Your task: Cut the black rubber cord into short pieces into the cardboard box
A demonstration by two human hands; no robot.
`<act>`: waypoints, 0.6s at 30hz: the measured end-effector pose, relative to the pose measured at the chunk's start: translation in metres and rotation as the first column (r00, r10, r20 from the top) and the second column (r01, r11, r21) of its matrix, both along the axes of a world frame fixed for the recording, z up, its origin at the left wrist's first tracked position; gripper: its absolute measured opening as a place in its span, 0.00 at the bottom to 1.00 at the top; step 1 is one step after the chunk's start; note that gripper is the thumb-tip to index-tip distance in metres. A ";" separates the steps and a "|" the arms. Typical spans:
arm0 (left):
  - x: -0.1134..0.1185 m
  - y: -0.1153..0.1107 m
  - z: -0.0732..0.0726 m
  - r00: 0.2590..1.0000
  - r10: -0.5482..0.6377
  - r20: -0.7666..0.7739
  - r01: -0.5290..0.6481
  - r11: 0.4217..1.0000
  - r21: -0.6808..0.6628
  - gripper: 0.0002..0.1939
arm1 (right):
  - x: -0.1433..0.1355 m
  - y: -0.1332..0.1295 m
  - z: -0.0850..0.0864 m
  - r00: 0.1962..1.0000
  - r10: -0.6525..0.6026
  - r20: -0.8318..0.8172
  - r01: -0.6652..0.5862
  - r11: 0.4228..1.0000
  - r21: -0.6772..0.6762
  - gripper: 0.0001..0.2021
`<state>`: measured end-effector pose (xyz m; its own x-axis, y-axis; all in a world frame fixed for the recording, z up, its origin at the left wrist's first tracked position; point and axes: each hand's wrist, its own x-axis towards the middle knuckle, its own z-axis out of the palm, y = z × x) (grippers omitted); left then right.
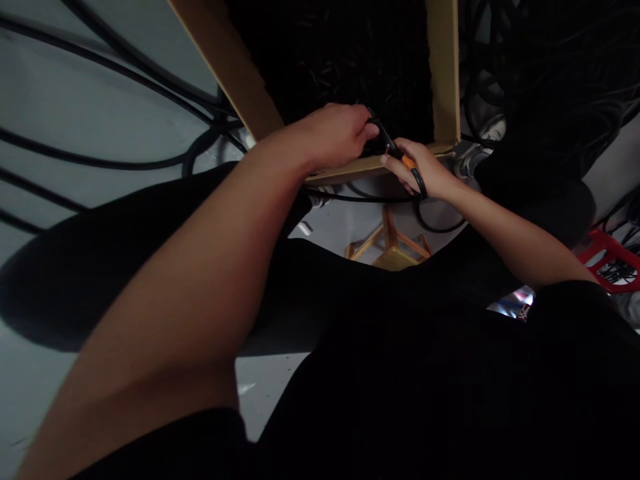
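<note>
My left hand [345,133] is closed over the near edge of the cardboard box [367,167], its fingers pinching the end of a thin black piece [381,130] that looks like cable. My right hand [425,167] is closed around black-and-orange scissors [409,162], with a black loop showing under the palm. The black piece runs down from my left fingers towards the scissors; where the two meet is too dark to make out. Inside the box lies a dark heap of small black pieces [345,60].
Thick black cables [110,163] cross the left side, and more coiled cables [565,113] pile up at the right. A small wooden stool [395,257] stands on the floor beneath the box. A red plastic stool or crate [613,257] is at the right edge.
</note>
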<state>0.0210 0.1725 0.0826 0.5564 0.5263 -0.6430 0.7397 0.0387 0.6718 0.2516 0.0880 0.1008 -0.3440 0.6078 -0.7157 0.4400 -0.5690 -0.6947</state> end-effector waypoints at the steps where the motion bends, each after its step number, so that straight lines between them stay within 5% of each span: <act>1: -0.001 0.000 -0.001 1.000 -0.019 -0.010 0.019 1.000 0.005 0.24 | 0.001 0.000 -0.001 1.000 0.004 -0.006 -0.004 1.000 -0.006 0.23; 9: 0.008 0.008 0.031 0.991 -0.093 -0.099 0.094 0.996 0.004 0.22 | 0.008 -0.003 -0.022 0.996 -0.025 -0.090 0.029 0.999 0.043 0.10; 18: 0.001 0.005 0.018 0.996 -0.070 -0.063 0.068 0.997 -0.030 0.24 | 0.022 0.008 -0.010 0.964 0.266 0.015 -0.262 0.933 0.249 0.15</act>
<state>0.0218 0.1778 0.1007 0.5476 0.4696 -0.6925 0.7830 0.0043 0.6220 0.2731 0.0959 0.0905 -0.5278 0.6496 -0.5472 0.5368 -0.2442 -0.8076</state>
